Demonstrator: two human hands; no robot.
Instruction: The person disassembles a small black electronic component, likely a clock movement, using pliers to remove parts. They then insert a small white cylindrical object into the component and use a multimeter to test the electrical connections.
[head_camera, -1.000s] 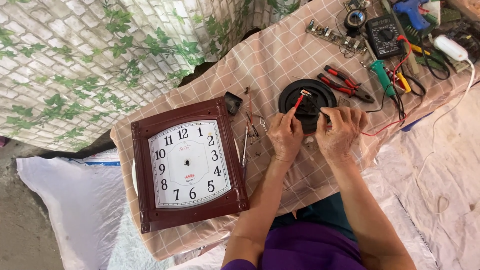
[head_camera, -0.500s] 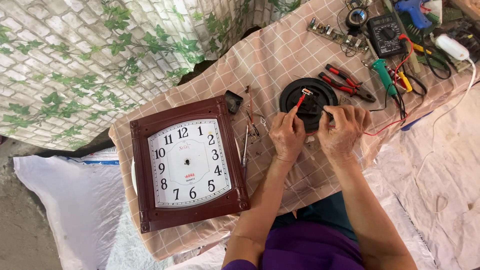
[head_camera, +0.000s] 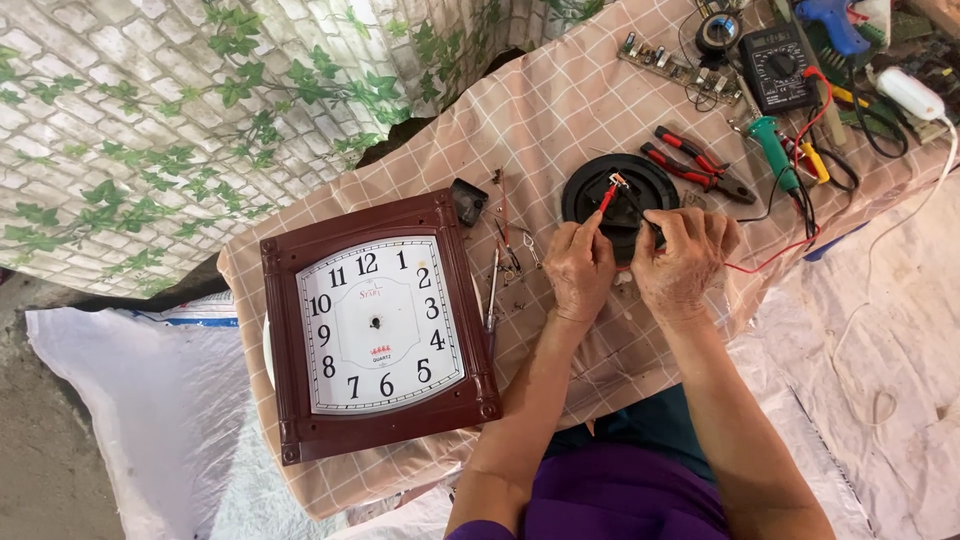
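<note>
A low surface (head_camera: 560, 110) draped in pink checked cloth stands against a wall hanging printed with pale bricks and ivy; white sheeting covers the floor around it. A black round disc (head_camera: 600, 190) lies near the middle of the cloth. Just below the disc, the left hand (head_camera: 580, 268) pinches a red probe (head_camera: 607, 195), whose tip touches the disc's centre. Beside it, the right hand (head_camera: 683, 262) pinches a black probe (head_camera: 640, 212). Left of the disc lies a brown square wall clock (head_camera: 375, 325); right of it, red pliers (head_camera: 690, 165) and a black multimeter (head_camera: 777, 67).
</note>
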